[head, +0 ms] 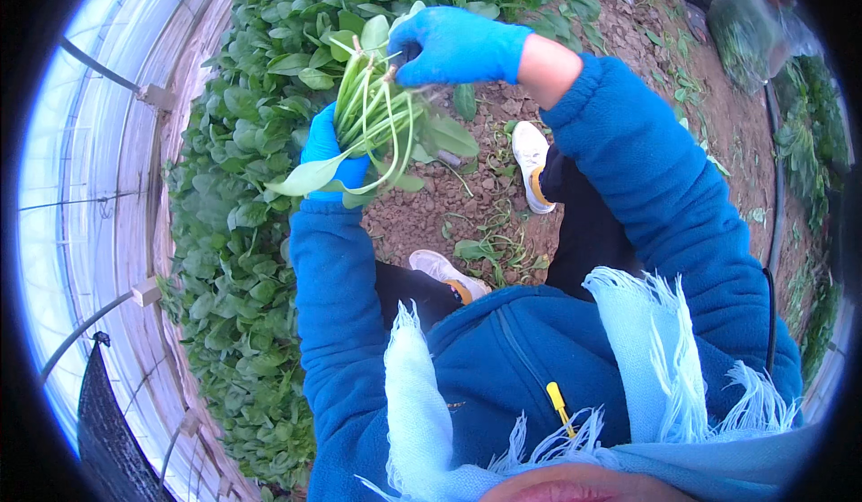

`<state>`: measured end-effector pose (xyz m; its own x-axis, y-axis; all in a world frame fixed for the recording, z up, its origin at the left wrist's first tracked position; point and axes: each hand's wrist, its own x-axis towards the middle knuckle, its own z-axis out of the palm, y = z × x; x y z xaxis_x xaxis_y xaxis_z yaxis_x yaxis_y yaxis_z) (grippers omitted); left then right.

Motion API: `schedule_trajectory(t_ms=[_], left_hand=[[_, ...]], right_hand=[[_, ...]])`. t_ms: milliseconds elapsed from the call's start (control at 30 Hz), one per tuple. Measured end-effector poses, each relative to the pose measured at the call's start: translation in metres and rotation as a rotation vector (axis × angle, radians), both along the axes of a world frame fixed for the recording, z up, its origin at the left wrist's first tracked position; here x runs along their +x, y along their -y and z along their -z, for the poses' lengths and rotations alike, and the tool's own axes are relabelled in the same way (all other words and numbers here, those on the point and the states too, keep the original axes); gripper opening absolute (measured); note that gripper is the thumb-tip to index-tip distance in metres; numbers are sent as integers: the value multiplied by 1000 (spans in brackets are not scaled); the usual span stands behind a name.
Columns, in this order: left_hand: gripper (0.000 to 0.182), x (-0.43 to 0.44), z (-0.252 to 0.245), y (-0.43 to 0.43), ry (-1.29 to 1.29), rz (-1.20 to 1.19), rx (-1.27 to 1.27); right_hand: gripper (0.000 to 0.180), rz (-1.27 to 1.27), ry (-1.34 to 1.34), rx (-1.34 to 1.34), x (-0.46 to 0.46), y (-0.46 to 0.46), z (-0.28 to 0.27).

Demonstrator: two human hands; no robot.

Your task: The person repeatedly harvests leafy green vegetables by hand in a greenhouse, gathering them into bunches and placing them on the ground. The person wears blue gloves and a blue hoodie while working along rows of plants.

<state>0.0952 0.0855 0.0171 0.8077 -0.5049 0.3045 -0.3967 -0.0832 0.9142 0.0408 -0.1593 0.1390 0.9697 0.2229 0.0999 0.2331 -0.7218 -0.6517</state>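
Note:
My left hand, in a blue glove, is wrapped around a bunch of leafy greens that looks like spinach. The pale stems and root ends point up and away from me, while several leaves hang out below and to the side. At the root ends is my right hand, also gloved in blue, its thumb and fingers curled against the bunch. Whether those fingertips pinch a stem or root is hidden. One long stem bends down across the bunch to a broad leaf over my left wrist.
A dense bed of the same greens runs along my left, beside the plastic greenhouse wall. Loose leaves and stems litter the soil between my white shoes. A clear plastic bag of greens and a black hose lie at right.

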Motion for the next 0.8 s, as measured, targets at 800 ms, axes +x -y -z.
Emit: schedule_trajectory(t_ms=[800], left_hand=[[35,7,-8,5,-150,-136,-376]], right_hand=[[32,107,164,120,-12,-18,1]])
